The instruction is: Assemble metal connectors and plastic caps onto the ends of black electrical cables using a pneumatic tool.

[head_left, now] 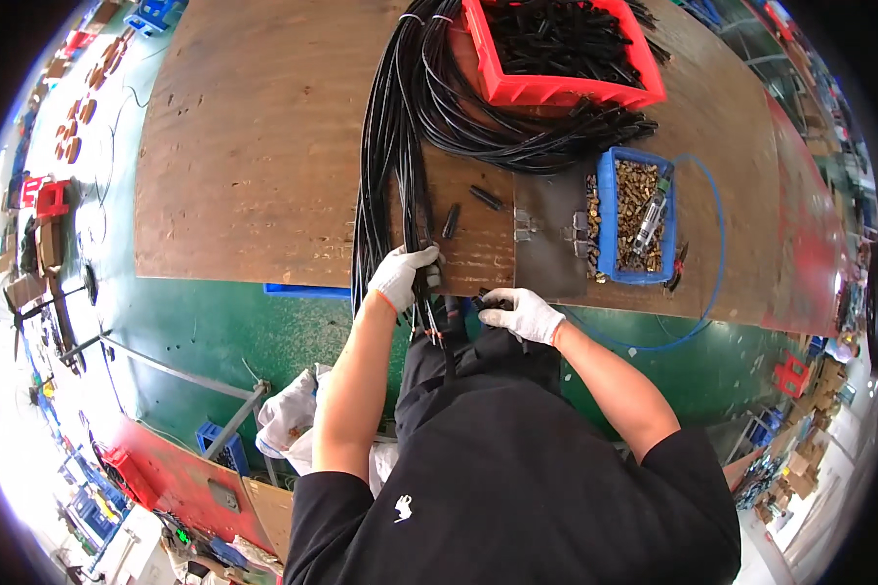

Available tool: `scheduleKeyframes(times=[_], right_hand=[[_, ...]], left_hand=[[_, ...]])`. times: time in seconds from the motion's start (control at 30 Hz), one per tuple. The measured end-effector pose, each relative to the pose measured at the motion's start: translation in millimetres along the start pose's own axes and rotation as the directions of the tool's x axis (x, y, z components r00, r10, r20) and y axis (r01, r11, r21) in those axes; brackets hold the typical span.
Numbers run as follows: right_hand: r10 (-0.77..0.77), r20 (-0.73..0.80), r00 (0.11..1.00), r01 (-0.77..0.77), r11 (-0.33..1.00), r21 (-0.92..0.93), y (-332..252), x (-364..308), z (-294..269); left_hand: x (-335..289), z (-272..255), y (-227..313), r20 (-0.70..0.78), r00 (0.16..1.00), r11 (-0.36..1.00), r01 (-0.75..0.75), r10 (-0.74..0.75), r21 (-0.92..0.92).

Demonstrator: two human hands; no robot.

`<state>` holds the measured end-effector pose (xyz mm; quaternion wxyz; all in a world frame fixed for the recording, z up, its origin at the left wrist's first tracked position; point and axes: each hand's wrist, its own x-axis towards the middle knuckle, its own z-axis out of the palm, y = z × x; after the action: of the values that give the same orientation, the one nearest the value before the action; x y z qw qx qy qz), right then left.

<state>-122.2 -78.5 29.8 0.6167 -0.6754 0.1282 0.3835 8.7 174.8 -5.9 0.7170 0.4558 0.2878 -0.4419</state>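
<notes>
My left hand [397, 280], in a white glove, is closed around several black cables [382, 166] at the table's front edge. Their stripped ends, with thin coloured wires [433, 334], hang below it over my lap. To its right, my gloved right hand [529, 318] pinches a small black tubular piece [480, 301], partly hidden by the fingers. Two loose black sleeves [451, 221] lie on the wooden table just beyond my hands. From there the cables run up the table and curve right in a thick, tied bundle.
A red bin [576, 95] full of black sleeves stands at the back. Right of the hands, a blue bin [607, 214] holds brass fittings [634, 190] and a pneumatic hand tool [651, 224] on a blue hose [720, 244]. Metal clamps [525, 225] sit on a dark plate.
</notes>
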Motion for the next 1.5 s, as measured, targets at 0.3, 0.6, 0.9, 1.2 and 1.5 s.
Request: scheduleKeyframes(times=[0.3, 0.6, 0.9, 1.2, 1.5], right_hand=[[0.072, -0.018, 0.997, -0.073, 0.988, -0.133, 11, -23, -10], [0.052, -0.080, 0.995, -0.061, 0.991, -0.118, 23, -23, -14], [-0.014, -0.154, 0.988, -0.032, 0.955, -0.295, -15, -19, -4], [0.269, -0.002, 0.963, -0.268, 0.960, 0.078, -27, -2, 3], [0.082, -0.142, 0.986, -0.091, 0.994, -0.053, -43, 32, 36]], left_hand=[[-2, 17, -13, -0.016, 0.993, 0.989, -0.116, 0.115, -0.090], [-3, 24, -8, -0.005, 0.993, 0.988, -0.115, 0.115, -0.102], [-29, 27, 19, -0.026, 0.996, 0.938, -0.071, 0.085, 0.340], [-1, 13, -21, -0.063, 0.994, 0.991, -0.097, 0.092, -0.092], [-7, 14, -8, -0.082, 0.993, 0.992, -0.081, 0.089, 0.100]])
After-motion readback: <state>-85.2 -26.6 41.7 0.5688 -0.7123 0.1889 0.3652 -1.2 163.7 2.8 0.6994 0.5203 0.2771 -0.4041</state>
